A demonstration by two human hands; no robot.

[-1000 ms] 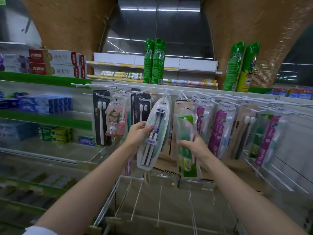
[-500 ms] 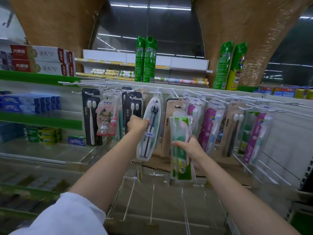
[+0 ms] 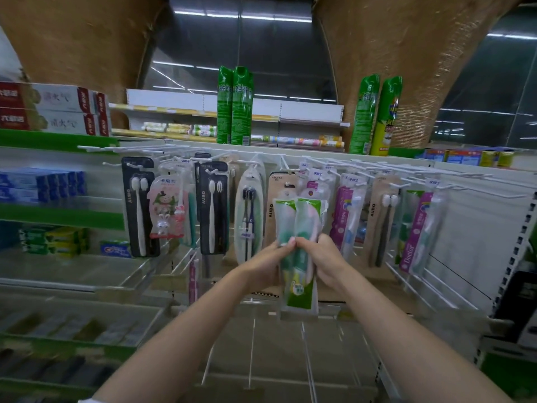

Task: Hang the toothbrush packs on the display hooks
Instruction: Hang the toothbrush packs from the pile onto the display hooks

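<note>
Both hands, left hand (image 3: 266, 264) and right hand (image 3: 321, 261), grip the green toothbrush packs (image 3: 299, 225) mid-length below the rack's top edge; likely best to separate one, then align its hang hole squarely with a free display hook (image 3: 283, 162).

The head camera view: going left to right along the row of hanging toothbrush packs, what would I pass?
Black AUBO pack → pink rabbit pack → second black AUBO pack → clear oval pack → green packs held in both hands → purple pack → tan AUBO pack → magenta Doctor pack.
</note>
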